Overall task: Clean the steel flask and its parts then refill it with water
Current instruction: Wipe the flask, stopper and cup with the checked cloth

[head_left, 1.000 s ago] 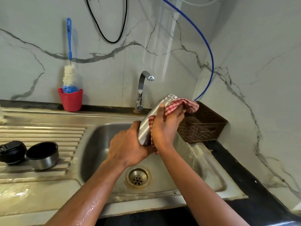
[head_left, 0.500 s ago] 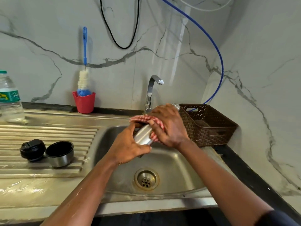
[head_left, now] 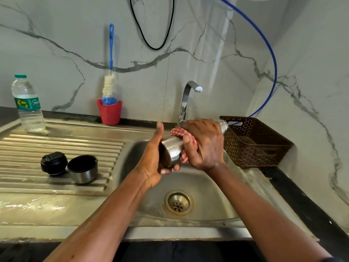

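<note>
1. Steel flask (head_left: 172,150): held in the air above the sink basin (head_left: 204,188), lying almost level. Base points left, threaded neck right; the neck sticks out past the right hand, close to the basket rim.
2. Left hand (head_left: 154,163): cups the base of the flask. Fingers are curled under and round the base end, thumb straight and pointing up. Forearm looks wet.
3. Right hand (head_left: 204,144): wrapped over the middle of the flask, fingers curled down round it and clasping a checked cloth (head_left: 177,132) against the steel. Red-and-white cloth shows at the thumb side and below the palm.
4. Drainboard (head_left: 56,144), left of the basin: black stopper (head_left: 54,163) and steel cup (head_left: 83,169) stand touching, cup mouth up, dark inside.
5. Back left corner of the drainboard: clear water bottle (head_left: 28,104), capped, upright, green label.
6. Against the wall: red cup (head_left: 109,112) holding a bottle brush (head_left: 110,72), blue handle up.
7. Tap (head_left: 188,99) behind the hands; no water seen at the spout.
8. Brown perforated basket (head_left: 253,142) on the dark tabletop (head_left: 287,197) right of the basin; contents cannot be made out.
</note>
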